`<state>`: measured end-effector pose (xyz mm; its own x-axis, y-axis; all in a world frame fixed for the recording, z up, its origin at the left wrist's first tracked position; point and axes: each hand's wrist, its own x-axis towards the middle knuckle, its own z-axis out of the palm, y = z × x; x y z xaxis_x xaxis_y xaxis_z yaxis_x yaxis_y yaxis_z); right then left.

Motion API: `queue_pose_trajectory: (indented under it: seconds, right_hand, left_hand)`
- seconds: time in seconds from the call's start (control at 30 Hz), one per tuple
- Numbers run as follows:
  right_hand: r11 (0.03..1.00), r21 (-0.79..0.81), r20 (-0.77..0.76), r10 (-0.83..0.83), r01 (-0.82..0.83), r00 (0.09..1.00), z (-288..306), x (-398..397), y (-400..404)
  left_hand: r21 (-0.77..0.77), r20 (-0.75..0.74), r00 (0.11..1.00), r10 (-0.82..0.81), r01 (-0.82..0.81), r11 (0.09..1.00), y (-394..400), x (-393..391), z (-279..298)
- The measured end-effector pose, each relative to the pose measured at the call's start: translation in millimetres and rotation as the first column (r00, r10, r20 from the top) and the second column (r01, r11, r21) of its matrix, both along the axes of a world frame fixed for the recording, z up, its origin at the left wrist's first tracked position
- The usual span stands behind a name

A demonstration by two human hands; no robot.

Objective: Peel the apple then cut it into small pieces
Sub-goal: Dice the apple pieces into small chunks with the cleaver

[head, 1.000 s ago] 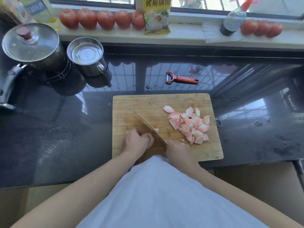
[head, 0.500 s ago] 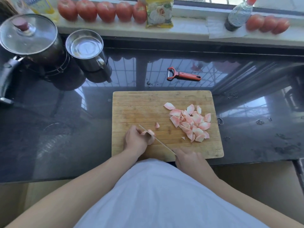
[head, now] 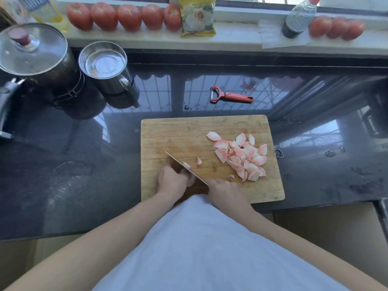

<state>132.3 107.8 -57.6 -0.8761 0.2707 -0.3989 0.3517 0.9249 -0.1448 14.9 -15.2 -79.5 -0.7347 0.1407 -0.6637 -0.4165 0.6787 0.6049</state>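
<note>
A wooden cutting board [head: 180, 135] lies on the dark counter. On its right half sits a heap of small pinkish apple pieces [head: 243, 156], and one small piece [head: 198, 161] lies apart near the blade. My left hand [head: 171, 181] holds the remaining apple chunk [head: 191, 180] at the board's near edge, fingers curled over it. My right hand [head: 225, 191] grips the handle of a knife [head: 184, 168], whose blade runs up and left against the chunk, right next to my left fingers.
A red peeler [head: 231, 95] lies behind the board. At the back left stand a lidded pot [head: 33, 57] and a steel mug [head: 105, 68]. Tomatoes [head: 123, 16], a yellow packet [head: 198, 17] and a bottle [head: 298, 17] line the windowsill.
A small piece came off and lies beside the blade. The knife drew back towards me, then came forward onto the chunk again. My left hand stayed on the chunk.
</note>
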Motion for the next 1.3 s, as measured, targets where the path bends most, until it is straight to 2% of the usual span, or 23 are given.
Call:
queue_pose_trajectory:
  seconds: [0.13,0.27,0.37,0.57,0.83,1.1,1.17,1.3]
  right_hand:
    - [0.984,-0.162,-0.076,-0.084,0.071,0.994,10.1,7.8,7.0]
    - [0.980,-0.184,-0.039,-0.084,0.076,0.996,19.2,33.7,16.7]
    - [0.986,-0.164,-0.014,-0.033,0.030,0.999,19.6,41.5,17.8]
    - [0.996,-0.078,-0.108,0.037,-0.045,0.993,19.6,46.0,15.6]
    - [0.995,-0.027,-0.052,0.099,-0.100,0.994,22.7,44.9,11.6]
    - [0.995,-0.039,-0.037,0.090,-0.091,0.995,29.6,28.5,6.2]
    - [0.997,-0.028,0.080,0.077,-0.075,0.994,20.8,16.2,4.4]
    - [1.000,-0.014,0.033,0.027,-0.026,0.999,4.0,-0.6,-1.5]
  left_hand:
    - [-0.026,-0.003,0.998,-0.063,0.063,0.998,-3.6,0.7,-1.8]
    - [0.014,0.023,0.999,-0.048,0.048,0.999,-3.4,2.0,1.0]
    - [0.025,0.032,0.998,-0.050,0.049,0.998,-2.6,3.3,1.6]
    - [-0.001,0.019,0.999,-0.027,0.027,1.000,-2.1,5.2,-3.5]
    - [0.000,0.022,0.997,-0.070,0.070,0.998,-4.2,3.9,-23.5]
    - [0.041,0.057,0.997,-0.052,0.050,0.998,-3.4,1.3,-20.8]
    - [0.043,0.059,0.998,-0.027,0.025,0.999,-2.8,0.8,-16.5]
    - [0.052,0.027,1.000,-0.012,0.011,0.999,-2.1,1.8,-13.6]
